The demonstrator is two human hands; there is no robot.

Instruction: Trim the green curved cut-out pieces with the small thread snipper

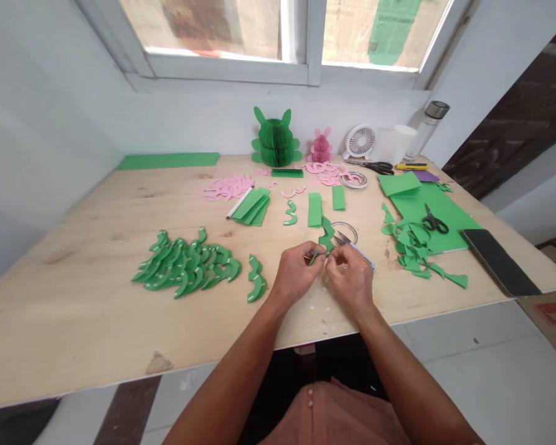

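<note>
Between my hands, near the table's front edge, is a wavy green paper piece [327, 233] standing up from the fingertips. My left hand [299, 269] pinches its lower left part. The fingers of my right hand [351, 272] are pinched together at the paper's lower right side; what lies between them is too small to make out. Behind my right hand lie a tape roll [344, 226], pointed metal blades and a blue-handled tool [365, 256]. One wavy green piece [256, 279] lies left of my left hand, beside a large pile of similar pieces [185, 262].
On the right are green scraps [413, 244], black scissors [434, 221] on green sheets and a phone [500, 261]. Pink cutouts [227, 186], folded green papers [252, 207], a green paper figure [276, 142], a pink one [321, 148], a fan [360, 142] and a bottle [426, 131] stand or lie farther back.
</note>
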